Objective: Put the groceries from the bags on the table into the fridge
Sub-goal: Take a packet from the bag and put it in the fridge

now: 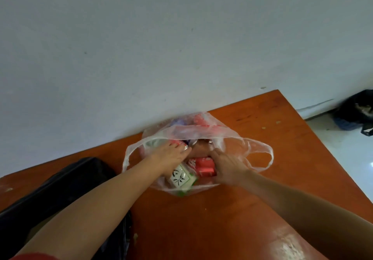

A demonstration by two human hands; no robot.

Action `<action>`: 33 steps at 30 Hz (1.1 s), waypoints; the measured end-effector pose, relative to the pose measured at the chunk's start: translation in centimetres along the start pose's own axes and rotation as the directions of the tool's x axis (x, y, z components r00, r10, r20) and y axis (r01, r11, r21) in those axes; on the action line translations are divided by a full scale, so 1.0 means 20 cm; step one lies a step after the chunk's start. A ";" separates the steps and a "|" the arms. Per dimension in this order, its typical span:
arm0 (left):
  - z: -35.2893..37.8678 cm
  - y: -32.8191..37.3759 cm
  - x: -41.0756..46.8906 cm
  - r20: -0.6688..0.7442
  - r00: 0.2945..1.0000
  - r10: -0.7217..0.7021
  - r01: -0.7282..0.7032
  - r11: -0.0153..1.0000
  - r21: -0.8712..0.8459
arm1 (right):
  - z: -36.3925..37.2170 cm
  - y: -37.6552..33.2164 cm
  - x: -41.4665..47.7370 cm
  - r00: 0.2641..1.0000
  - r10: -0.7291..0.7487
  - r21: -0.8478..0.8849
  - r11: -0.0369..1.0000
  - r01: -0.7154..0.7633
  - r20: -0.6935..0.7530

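White wall point(181, 38); dark bag point(355, 112) on pale floor point(343, 148).

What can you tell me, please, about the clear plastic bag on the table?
The plastic bag is thin, translucent and crinkled, with two loop handles splayed sideways. It sits on the orange-brown table by the white wall, mouth open upward. Inside are red cans and a white-and-green carton. The left hand and right hand reach into it.
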State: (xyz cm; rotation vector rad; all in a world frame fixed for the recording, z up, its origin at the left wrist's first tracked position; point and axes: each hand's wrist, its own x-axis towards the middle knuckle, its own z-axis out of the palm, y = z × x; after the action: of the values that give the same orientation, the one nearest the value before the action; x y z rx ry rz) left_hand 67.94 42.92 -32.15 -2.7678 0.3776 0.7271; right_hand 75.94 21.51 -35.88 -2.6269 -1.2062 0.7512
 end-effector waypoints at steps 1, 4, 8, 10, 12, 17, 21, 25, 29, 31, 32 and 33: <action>-0.01 0.02 0.00 0.008 1.000 0.006 -0.006 1.000 -0.008 | -0.02 0.01 -0.02 0.998 0.051 0.016 0.999 -0.051 -0.022; 0.01 0.10 -0.02 0.120 0.993 0.001 0.031 0.964 -0.265 | -0.09 0.04 -0.08 0.983 0.147 0.066 0.988 -0.141 -0.107; 0.09 0.17 -0.06 -0.003 1.000 -0.012 0.011 0.974 -0.227 | -0.18 0.03 -0.18 0.969 0.202 0.144 0.973 -0.181 -0.143; 0.16 0.20 -0.10 0.011 1.000 0.004 -0.002 0.976 -0.218 | -0.19 0.00 -0.24 0.961 0.213 0.101 0.975 -0.197 -0.179; 0.19 0.19 -0.14 0.099 0.992 0.079 -0.076 0.996 -0.035 | -0.19 -0.04 -0.30 0.950 0.223 0.083 0.974 -0.209 -0.219; 0.24 0.21 -0.29 -0.114 0.981 0.154 -0.165 0.981 -0.098 | -0.21 -0.14 -0.47 0.923 0.263 0.241 0.950 -0.197 -0.282; 0.09 0.24 -0.39 -0.325 0.904 0.276 -0.310 0.949 -0.057 | -0.29 -0.25 -0.62 0.872 0.342 0.398 0.897 -0.192 -0.351; -0.14 0.26 -0.53 -0.530 0.841 0.106 -0.293 0.914 -0.281 | -0.40 -0.29 -0.80 0.743 0.500 0.591 0.787 -0.175 -0.446; -0.36 0.33 -0.61 -0.623 0.775 -0.108 -0.311 0.792 -0.525 | -0.49 -0.26 -1.03 0.574 0.608 0.714 0.698 -0.056 -0.549; -0.49 0.42 -0.62 -0.643 0.747 -0.168 -0.336 0.738 -0.584 | -0.52 -0.23 -1.17 0.493 0.646 0.738 0.675 -0.013 -0.582; -0.54 0.48 -0.62 -0.638 0.749 -0.180 -0.342 0.720 -0.604 | -0.53 -0.22 -1.26 0.451 0.669 0.752 0.660 0.005 -0.591; -0.60 0.54 -0.62 -0.644 0.743 -0.181 -0.356 0.708 -0.610 | -0.53 -0.20 -1.35 0.408 0.691 0.763 0.646 0.021 -0.597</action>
State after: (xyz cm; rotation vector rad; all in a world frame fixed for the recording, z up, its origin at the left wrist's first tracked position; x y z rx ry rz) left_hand 59.49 31.43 -17.63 -3.7381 0.4361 -0.2719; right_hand 63.81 4.76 -15.31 -2.0434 0.0396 -0.2033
